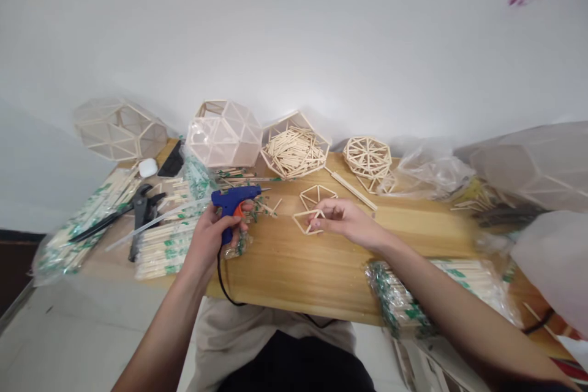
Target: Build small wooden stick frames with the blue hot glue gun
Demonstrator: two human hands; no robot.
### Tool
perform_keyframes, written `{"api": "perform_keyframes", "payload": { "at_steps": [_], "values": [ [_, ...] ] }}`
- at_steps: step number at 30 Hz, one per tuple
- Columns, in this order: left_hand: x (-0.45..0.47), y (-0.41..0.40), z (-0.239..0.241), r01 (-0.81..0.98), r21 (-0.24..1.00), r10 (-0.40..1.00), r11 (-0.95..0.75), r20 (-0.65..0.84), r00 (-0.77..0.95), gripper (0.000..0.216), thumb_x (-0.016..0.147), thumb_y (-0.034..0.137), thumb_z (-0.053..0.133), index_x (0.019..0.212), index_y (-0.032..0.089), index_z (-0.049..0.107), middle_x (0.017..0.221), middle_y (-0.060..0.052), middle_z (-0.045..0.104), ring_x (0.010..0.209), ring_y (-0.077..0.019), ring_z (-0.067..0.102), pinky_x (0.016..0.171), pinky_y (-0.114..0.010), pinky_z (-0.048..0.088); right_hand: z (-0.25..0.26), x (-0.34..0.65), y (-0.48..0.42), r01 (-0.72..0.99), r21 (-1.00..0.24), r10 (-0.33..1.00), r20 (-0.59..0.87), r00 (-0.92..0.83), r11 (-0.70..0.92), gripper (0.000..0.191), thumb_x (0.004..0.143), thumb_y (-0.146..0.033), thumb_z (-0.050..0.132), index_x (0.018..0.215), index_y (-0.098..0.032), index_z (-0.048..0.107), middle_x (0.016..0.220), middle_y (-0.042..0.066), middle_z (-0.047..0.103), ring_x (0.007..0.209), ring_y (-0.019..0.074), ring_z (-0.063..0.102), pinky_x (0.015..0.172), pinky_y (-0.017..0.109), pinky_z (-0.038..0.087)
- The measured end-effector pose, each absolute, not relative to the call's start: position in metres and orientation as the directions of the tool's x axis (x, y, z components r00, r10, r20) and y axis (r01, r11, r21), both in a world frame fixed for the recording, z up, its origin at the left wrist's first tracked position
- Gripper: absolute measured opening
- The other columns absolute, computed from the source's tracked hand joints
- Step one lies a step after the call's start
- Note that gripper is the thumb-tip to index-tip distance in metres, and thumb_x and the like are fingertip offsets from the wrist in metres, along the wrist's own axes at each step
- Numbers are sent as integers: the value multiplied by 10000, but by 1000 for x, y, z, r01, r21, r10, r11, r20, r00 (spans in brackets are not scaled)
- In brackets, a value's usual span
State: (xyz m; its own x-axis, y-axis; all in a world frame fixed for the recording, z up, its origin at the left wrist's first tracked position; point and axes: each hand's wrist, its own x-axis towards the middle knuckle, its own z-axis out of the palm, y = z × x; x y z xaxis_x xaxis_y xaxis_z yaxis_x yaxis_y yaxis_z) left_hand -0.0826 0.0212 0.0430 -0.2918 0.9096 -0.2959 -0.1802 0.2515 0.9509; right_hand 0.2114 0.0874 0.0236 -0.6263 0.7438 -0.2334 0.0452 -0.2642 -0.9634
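My left hand (212, 234) is closed round a blue glue gun (234, 202) with an orange trigger; its nozzle points right, over the wooden table (298, 263). A clear glue stick juts out of its back to the left, and a black cord drops off the table's front edge. My right hand (346, 218) pinches a small pentagon frame of wooden sticks (309, 220) lying flat on the table. A second flat stick frame (316, 195) lies just behind it.
Along the wall stand paper-covered stick polyhedra (225, 133), an open one filled with cut sticks (294, 152) and a bare stick dome (367, 157). Black cutters (140, 211) and wrapped chopstick bundles (163, 248) lie at left, another bundle (413, 300) at front right, plastic bags at right.
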Motion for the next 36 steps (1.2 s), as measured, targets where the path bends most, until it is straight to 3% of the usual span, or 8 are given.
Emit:
{"api": "perform_keyframes", "payload": {
  "at_steps": [3,8,14,18,23,28,31,36],
  "values": [
    [-81,21,46,-213,939,908,269,-321,-271,325,660,265,814,931,153,675,654,-10,736,365,-76,484,380,-201,322,26,210,85,20,-966,721,-208,-661,-260,343,836,-466,910,947,-180,757,965,52,812,880,166,766,826,302,598],
    [-81,22,44,-271,912,904,307,-368,-217,312,686,264,811,950,118,733,767,-70,800,354,-42,453,361,-175,272,26,204,78,-69,-957,626,-130,-769,-283,317,854,-424,905,966,-175,745,1427,130,701,1105,199,767,927,334,619],
    [-81,21,42,-370,855,874,364,-451,-182,311,706,238,802,982,113,734,1124,-175,834,383,-27,462,328,-172,283,23,199,77,-64,-973,622,-91,-778,-223,301,879,-429,881,968,-176,745,1539,154,635,1165,213,757,924,331,624],
    [-82,20,45,-371,858,873,354,-446,-199,281,701,230,790,950,111,735,1138,-185,832,384,-28,470,329,-172,282,34,192,79,-43,-992,627,-40,-778,-116,235,900,-402,858,991,-204,769,1666,131,513,1346,267,678,946,350,620],
    [-81,20,44,-354,864,873,357,-443,-202,299,696,248,793,952,101,747,1047,-191,844,362,-34,442,335,-180,284,46,179,77,-5,-999,545,-22,-838,-47,143,920,-334,840,976,-220,774,1696,102,477,1352,261,678,1089,404,564],
    [-79,20,43,-378,857,873,352,-446,-199,300,704,232,784,976,109,763,1046,-159,849,376,-27,445,354,-164,306,40,167,80,6,-997,532,-49,-845,-82,188,923,-405,837,962,-232,772,1723,85,440,1521,284,529,1201,445,465],
    [-81,18,46,-406,843,872,352,-454,-186,284,706,233,791,957,104,763,972,-144,847,375,-25,436,347,-158,295,31,161,83,-23,-988,546,-66,-835,-155,276,901,-480,848,969,-225,767,1668,112,513,1549,286,491,1223,465,435],
    [-88,15,53,-479,804,868,353,-473,-154,286,704,237,777,947,88,788,921,-139,833,369,-22,395,310,-162,249,20,156,86,-38,-953,582,-152,-799,-302,377,822,-522,907,915,-205,726,1459,130,691,1398,263,629,1190,448,457]
  ]
}}
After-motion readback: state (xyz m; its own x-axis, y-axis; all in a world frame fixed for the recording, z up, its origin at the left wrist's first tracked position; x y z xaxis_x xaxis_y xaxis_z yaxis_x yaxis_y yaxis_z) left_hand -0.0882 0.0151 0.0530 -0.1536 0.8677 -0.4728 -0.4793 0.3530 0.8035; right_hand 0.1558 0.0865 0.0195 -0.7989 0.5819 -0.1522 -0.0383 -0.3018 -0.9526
